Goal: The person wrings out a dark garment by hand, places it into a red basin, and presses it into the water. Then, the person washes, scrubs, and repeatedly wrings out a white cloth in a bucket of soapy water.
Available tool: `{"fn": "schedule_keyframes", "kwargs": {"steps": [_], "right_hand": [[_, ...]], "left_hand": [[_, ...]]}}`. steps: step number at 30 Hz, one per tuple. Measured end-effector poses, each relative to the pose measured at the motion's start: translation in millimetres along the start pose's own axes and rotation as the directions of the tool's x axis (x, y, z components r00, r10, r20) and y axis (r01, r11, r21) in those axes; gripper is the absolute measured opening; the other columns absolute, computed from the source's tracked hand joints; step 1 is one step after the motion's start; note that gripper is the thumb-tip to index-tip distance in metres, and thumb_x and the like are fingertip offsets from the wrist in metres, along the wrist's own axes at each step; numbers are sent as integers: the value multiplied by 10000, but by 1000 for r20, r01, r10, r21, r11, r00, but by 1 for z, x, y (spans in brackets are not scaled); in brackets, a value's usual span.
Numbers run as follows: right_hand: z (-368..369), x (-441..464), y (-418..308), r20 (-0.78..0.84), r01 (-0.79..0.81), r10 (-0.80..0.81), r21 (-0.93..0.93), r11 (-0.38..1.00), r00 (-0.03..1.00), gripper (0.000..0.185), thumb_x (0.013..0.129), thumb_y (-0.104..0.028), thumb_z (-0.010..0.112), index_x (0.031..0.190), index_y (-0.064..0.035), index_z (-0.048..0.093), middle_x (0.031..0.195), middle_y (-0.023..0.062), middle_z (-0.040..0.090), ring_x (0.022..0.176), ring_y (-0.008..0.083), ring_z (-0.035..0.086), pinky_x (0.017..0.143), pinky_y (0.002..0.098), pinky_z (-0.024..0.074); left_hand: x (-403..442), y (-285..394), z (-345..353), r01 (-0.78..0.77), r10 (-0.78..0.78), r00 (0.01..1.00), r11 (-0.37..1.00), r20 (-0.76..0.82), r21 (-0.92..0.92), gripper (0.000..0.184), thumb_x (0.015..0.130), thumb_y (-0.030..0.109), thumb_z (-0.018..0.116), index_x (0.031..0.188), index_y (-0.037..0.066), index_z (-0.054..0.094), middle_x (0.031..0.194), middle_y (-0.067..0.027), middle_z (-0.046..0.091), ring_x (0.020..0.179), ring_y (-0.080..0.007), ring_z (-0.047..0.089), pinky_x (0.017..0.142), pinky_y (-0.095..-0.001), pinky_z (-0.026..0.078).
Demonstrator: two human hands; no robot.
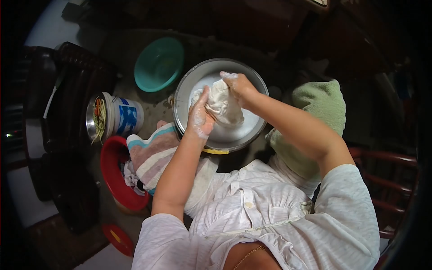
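A wet white cloth is bunched up between my two hands, over a large metal pot of cloudy, sudsy water. My left hand is closed on the cloth's left side, with foam on the palm and wrist. On the upper right side, my right hand grips the same cloth, its fingers also soapy. The lower part of the cloth hangs down near the water. Folds of cloth hide some of my fingertips.
Behind the pot, to the left, lies a green basin. A white-and-blue bucket with vegetable scraps at its mouth is at the left. Below it sits a red basin holding crumpled cloth. Towels cover my knees.
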State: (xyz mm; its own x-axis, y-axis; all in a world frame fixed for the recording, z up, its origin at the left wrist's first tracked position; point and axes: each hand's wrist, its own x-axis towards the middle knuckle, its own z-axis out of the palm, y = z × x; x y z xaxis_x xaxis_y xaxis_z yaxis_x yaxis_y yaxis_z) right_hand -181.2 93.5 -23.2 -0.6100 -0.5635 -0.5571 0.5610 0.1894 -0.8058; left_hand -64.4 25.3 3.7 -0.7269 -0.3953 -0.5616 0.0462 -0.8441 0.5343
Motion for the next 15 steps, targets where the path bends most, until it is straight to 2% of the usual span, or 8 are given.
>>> {"fn": "schedule_keyframes", "kwargs": {"steps": [1, 2, 7, 10, 12, 13, 14, 15], "right_hand": [[-3, -4, -7, 88, -53, 41, 148, 988, 995, 261, 847, -206, 546, 761, 38, 576, 686, 82, 569, 614, 155, 537, 560, 306, 433], [-4, -7, -13, 176, -118, 68, 288, 950, 982, 245, 844, -205, 550, 766, 25, 582, 712, 88, 580, 625, 161, 549, 572, 304, 443], [2, -9, -14, 225, -156, 92, 290, 944, 970, 238, 840, -214, 560, 768, 12, 581, 721, 84, 588, 628, 168, 559, 602, 294, 449], [4, -16, -15, 217, -92, 29, 283, 955, 976, 275, 843, -232, 544, 754, 25, 581, 732, 100, 593, 627, 197, 562, 609, 335, 450], [8, -26, -14, 260, 269, -296, 136, 954, 919, 274, 851, -228, 519, 738, 13, 582, 694, 83, 587, 619, 167, 552, 603, 320, 449], [16, -30, -11, 268, 461, -433, -49, 886, 861, 226, 834, -200, 507, 755, -7, 594, 672, 122, 598, 609, 208, 576, 588, 335, 451], [22, -36, -5, 265, 459, -430, -53, 887, 863, 226, 834, -200, 507, 755, -7, 594, 672, 122, 598, 609, 208, 576, 588, 335, 451], [27, -41, 4, 375, 724, -639, -150, 674, 672, 232, 833, -224, 519, 740, -22, 583, 664, 141, 589, 599, 243, 573, 575, 331, 449]], "left_hand": [[3, 0, -5, -32, 32, 999, 999, -33, -4, 240, 824, 120, 579, 1012, -18, 526, 990, -104, 568, 884, -191, 574, 780, -301, 470], [6, 0, -10, -34, 33, 999, 999, -36, -1, 240, 824, 120, 579, 1012, -18, 526, 990, -104, 568, 884, -191, 574, 780, -301, 470], [11, 0, -19, -235, 255, 952, 964, -170, 128, 211, 820, 52, 553, 1008, -37, 516, 967, -108, 562, 879, -198, 566, 780, -316, 471], [13, 1, -17, -186, 196, 965, 980, -175, 70, 210, 818, 52, 561, 999, -41, 513, 956, -99, 562, 876, -195, 562, 779, -315, 467], [15, -1, -15, -201, 208, 959, 978, -193, 58, 231, 830, 115, 560, 1000, -34, 515, 950, -97, 561, 865, -195, 563, 766, -304, 467], [16, -2, -16, -216, 221, 953, 975, -207, 47, 263, 843, 178, 559, 1001, -27, 517, 945, -95, 560, 853, -195, 564, 752, -293, 468], [16, -2, -20, -211, 216, 954, 976, -207, 45, 263, 843, 178, 559, 1001, -27, 517, 945, -95, 560, 853, -195, 564, 752, -293, 468], [17, -2, -27, -138, 137, 963, 990, -234, 11, 342, 844, 272, 544, 1027, -15, 507, 972, -97, 552, 872, -194, 558, 749, -283, 464]]}}
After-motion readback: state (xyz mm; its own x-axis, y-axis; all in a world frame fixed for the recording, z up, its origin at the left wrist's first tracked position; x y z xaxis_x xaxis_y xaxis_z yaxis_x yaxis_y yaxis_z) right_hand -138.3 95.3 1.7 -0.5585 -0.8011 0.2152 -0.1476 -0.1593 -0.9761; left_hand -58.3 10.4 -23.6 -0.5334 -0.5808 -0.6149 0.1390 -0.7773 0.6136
